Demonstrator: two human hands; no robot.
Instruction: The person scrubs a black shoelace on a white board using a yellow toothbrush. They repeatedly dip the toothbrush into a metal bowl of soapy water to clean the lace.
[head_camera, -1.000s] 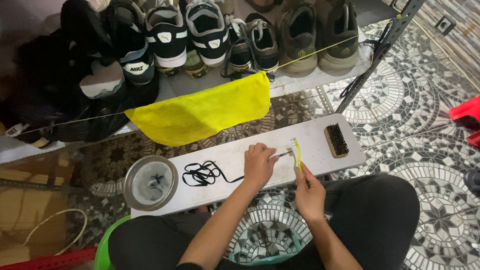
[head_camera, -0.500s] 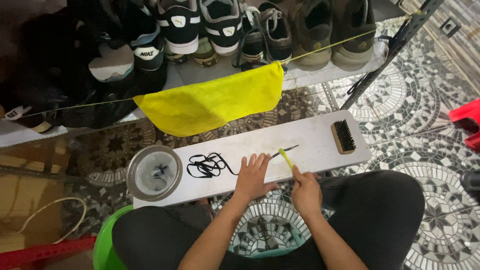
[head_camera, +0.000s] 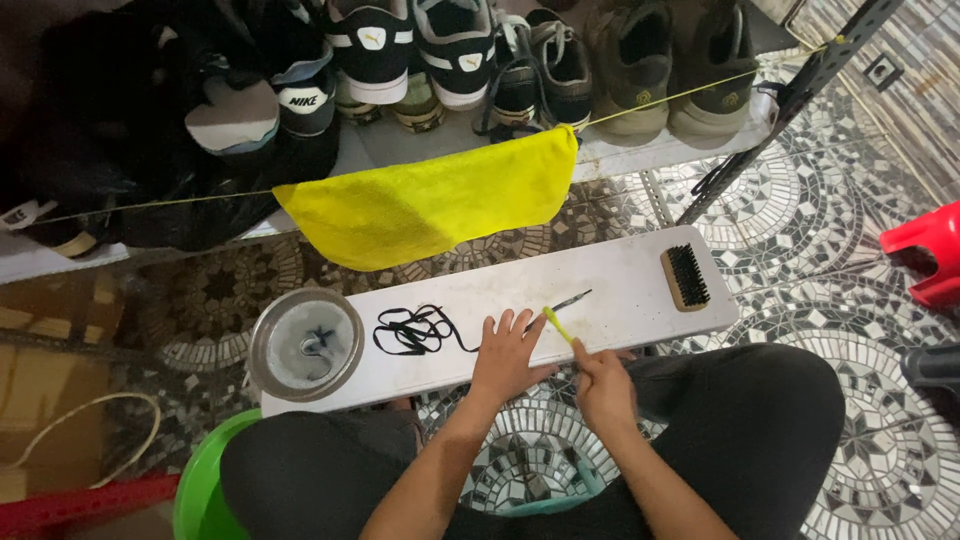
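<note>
A long white board (head_camera: 620, 290) runs across the patterned tile floor (head_camera: 800, 200), with a seated person's dark-trousered knees tucked under its near edge. Behind the board's far edge, a low shelf (head_camera: 620, 155) carries a row of sneakers (head_camera: 455, 45), and a yellow cloth (head_camera: 430, 200) hangs from a thin line strung in front of it. A green tub (head_camera: 200, 490) sits on the floor below the board's near left corner, and a red stool (head_camera: 925, 250) stands well off its right end.

At the left end of the board rests a round metal bowl (head_camera: 305, 343) holding cloudy liquid. Just to its right, a black shoelace (head_camera: 415, 330) lies in a loose tangle near the middle of the board, one strand trailing toward the near edge. A wooden scrub brush (head_camera: 686, 277) lies bristles-up at the right end.

The left hand (head_camera: 507, 355) presses flat on the board at its near edge, fingers spread apart, pinning what appears to be the lace's trailing strand, though the strand vanishes under the palm. The right hand (head_camera: 603, 385), just beside it at the near edge, has its fingers closed around the handle of a small yellow-green toothbrush (head_camera: 557, 324), which angles up over the board; its head is too small to make out.
</note>
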